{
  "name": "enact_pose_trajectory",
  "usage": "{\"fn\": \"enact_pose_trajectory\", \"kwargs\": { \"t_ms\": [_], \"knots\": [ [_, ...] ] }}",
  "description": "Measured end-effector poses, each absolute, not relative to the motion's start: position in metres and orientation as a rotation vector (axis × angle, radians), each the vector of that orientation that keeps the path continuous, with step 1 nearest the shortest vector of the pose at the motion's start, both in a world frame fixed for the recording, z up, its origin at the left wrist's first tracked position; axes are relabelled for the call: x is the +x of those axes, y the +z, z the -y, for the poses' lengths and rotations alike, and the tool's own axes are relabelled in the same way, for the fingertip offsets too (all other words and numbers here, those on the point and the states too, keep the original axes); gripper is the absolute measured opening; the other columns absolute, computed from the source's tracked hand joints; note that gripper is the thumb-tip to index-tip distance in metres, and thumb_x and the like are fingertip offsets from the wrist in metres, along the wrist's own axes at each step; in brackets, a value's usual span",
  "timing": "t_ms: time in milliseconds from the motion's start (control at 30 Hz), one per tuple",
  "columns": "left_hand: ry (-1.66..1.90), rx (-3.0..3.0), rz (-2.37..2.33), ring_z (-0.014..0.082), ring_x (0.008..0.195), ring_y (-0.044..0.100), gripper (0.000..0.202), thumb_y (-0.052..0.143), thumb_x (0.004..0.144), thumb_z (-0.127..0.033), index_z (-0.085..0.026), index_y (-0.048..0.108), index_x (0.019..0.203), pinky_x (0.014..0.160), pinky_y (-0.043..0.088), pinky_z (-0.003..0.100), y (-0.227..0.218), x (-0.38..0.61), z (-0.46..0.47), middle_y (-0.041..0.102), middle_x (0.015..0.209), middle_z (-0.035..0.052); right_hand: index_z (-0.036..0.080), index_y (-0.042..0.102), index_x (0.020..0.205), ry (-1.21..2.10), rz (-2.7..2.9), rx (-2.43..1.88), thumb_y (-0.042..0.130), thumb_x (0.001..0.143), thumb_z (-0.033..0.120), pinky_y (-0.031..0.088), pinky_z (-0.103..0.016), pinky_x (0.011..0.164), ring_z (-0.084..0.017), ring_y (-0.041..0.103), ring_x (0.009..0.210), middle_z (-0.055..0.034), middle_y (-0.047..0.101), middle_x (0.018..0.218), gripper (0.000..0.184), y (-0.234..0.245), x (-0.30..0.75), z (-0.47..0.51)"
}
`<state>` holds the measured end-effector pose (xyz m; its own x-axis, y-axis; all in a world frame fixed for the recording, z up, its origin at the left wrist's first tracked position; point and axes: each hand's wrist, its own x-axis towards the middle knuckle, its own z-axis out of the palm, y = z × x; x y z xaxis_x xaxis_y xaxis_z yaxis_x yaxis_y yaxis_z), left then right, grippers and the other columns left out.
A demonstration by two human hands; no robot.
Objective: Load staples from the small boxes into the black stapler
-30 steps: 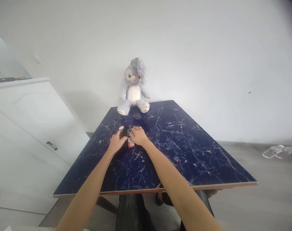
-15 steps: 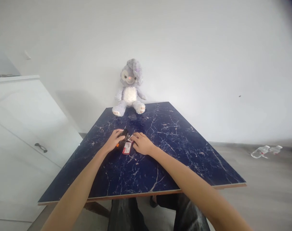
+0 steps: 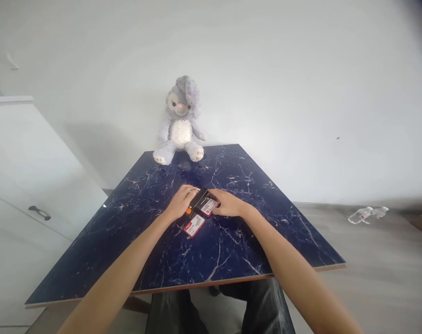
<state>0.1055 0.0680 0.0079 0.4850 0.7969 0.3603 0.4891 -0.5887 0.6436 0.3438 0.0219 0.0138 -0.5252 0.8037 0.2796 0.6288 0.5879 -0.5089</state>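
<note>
In front of the fluffy grey plush toy (image 3: 181, 132), on the dark-blue marbled table (image 3: 284, 232), the left hand (image 3: 181, 200) grasps a black oblong object (image 3: 199, 199). The right hand (image 3: 228, 203) touches a flat red-and-white box (image 3: 209, 207), its finger grip too small to tell; a second red-and-white box (image 3: 194, 226) lies farther from the toy.

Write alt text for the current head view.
The left hand holds a black object; the right hand is at a red-and-white packet beside it, over a blue marbled table. A second packet lies in front. A grey plush toy sits at the far end.
</note>
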Motion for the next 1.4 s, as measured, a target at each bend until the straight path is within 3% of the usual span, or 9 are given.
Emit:
{"fn": "enact_pose_trajectory", "kwargs": {
  "t_ms": [167,267,433,533,700,900,1133,1300,1400],
  "knots": [
    [0.765,2.305,-1.203,0.0244,0.114,0.057,0.043,0.033,0.101,-0.043,-0.023,0.065,0.122,0.104,0.041,0.043,0.015,0.081,-0.066,0.064,0.116,0.0084,0.018,0.061,0.111,0.47,2.308,-1.209,0.064,0.081,0.023,0.043,-0.029,0.076,-0.019,0.058,0.083,-0.0052,0.065,0.096,0.03,0.014,0.348,-0.022],
    [0.631,2.343,-1.094,0.0278,0.127,0.05,0.048,0.041,0.098,-0.05,-0.028,0.055,0.138,0.107,0.039,0.044,0.023,0.072,-0.06,0.057,0.135,0.0091,0.019,0.06,0.108,0.44,2.23,-1.223,0.061,0.083,0.02,0.041,-0.027,0.073,-0.016,0.056,0.078,-0.0033,0.064,0.093,0.025,0.011,0.344,-0.021],
    [0.491,2.465,-0.97,0.0366,0.14,0.036,0.087,0.072,0.075,-0.058,-0.033,0.037,0.151,0.11,0.036,0.049,0.027,0.069,-0.054,0.035,0.157,0.0101,0.018,0.058,0.091,0.347,2.157,-1.225,0.065,0.079,0.021,0.039,-0.026,0.071,-0.015,0.053,0.075,-0.0015,0.06,0.086,0.014,0.006,0.332,-0.021],
    [0.53,2.52,-0.983,0.0343,0.131,0.046,0.075,0.073,0.074,-0.056,-0.029,0.052,0.141,0.107,0.039,0.048,0.027,0.067,-0.06,0.046,0.148,0.0122,0.019,0.055,0.082,0.358,2.136,-1.265,0.069,0.077,0.024,0.037,-0.025,0.066,-0.013,0.051,0.07,0.0006,0.057,0.08,0.015,0.006,0.335,-0.024],
    [0.622,2.583,-1.087,0.0296,0.109,0.059,0.041,0.073,0.074,-0.055,-0.025,0.073,0.102,0.097,0.045,0.044,0.028,0.061,-0.072,0.069,0.113,0.0083,0.019,0.056,0.078,0.517,2.112,-1.297,0.071,0.079,0.03,0.036,-0.023,0.061,-0.011,0.051,0.065,0.0024,0.059,0.075,0.019,0.009,0.343,-0.026],
    [0.786,2.521,-1.211,0.0246,0.092,0.065,0.036,0.072,0.078,-0.052,-0.025,0.074,0.102,0.087,0.049,0.039,0.013,0.057,-0.078,0.072,0.101,0.0068,0.018,0.065,0.081,0.555,2.126,-1.324,0.073,0.079,0.032,0.039,-0.023,0.063,-0.011,0.056,0.065,-0.0001,0.065,0.078,0.016,0.011,0.344,-0.028],
    [0.777,2.661,-1.009,0.0251,0.106,0.061,0.034,0.067,0.084,-0.048,-0.027,0.076,0.109,0.092,0.049,0.04,0.016,0.048,-0.08,0.074,0.114,0.0058,0.019,0.072,0.081,0.463,2.22,-1.349,0.072,0.08,0.032,0.042,-0.023,0.065,-0.015,0.063,0.072,-0.0025,0.071,0.081,0.013,0.018,0.351,-0.029],
    [0.967,2.454,-1.177,0.024,0.11,0.061,0.039,0.047,0.096,-0.044,-0.023,0.079,0.088,0.101,0.046,0.042,0.021,0.063,-0.079,0.074,0.11,0.0065,0.02,0.072,0.08,0.478,2.251,-1.376,0.071,0.078,0.028,0.045,-0.024,0.067,-0.015,0.065,0.07,-0.001,0.072,0.078,0.008,0.025,0.368,-0.027],
    [0.989,2.319,-1.236,0.0243,0.123,0.057,0.04,0.041,0.097,-0.041,-0.023,0.075,0.108,0.11,0.039,0.045,0.021,0.073,-0.089,0.069,0.124,0.0062,0.021,0.071,0.079,0.472,2.233,-1.428,0.072,0.077,0.027,0.046,-0.025,0.066,-0.016,0.066,0.07,-0.0005,0.072,0.078,0.007,0.025,0.376,-0.028]
  ]
}}
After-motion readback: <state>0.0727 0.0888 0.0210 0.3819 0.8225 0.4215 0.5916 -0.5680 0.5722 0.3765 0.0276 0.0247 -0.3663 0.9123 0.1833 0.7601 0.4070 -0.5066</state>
